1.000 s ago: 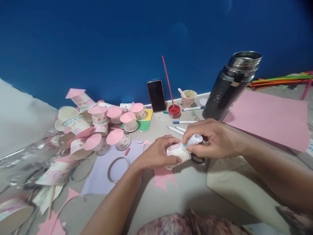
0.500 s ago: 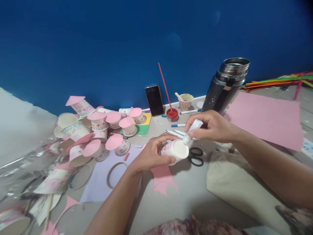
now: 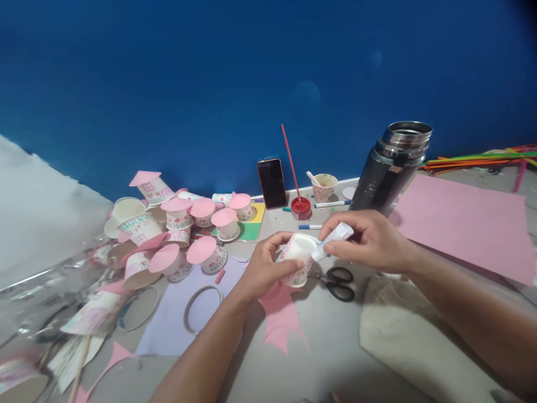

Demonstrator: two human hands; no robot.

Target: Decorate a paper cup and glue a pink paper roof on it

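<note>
My left hand (image 3: 262, 268) grips a small printed paper cup (image 3: 298, 254), bottom side turned up. My right hand (image 3: 371, 240) pinches a small white glue tube (image 3: 333, 239) whose tip rests on the cup's white base. Both hands hover just above the table, over a pink paper cut-out (image 3: 280, 316) with pointed edges. Black scissors (image 3: 339, 282) lie right beside the cup, under my right hand.
A heap of paper cups with pink round lids (image 3: 180, 235) fills the left. Behind stand a phone (image 3: 272, 182), a red paint pot with a brush (image 3: 300, 207), a cup (image 3: 324, 186), markers (image 3: 310, 226) and a steel flask (image 3: 390, 168). A pink sheet (image 3: 465, 221) lies at right, a cardboard ring (image 3: 203, 302) on lilac paper.
The cup has turned from lying sideways to base-up in my left hand, and the glue tube's tip has moved onto its base. The camera view has shifted slightly.
</note>
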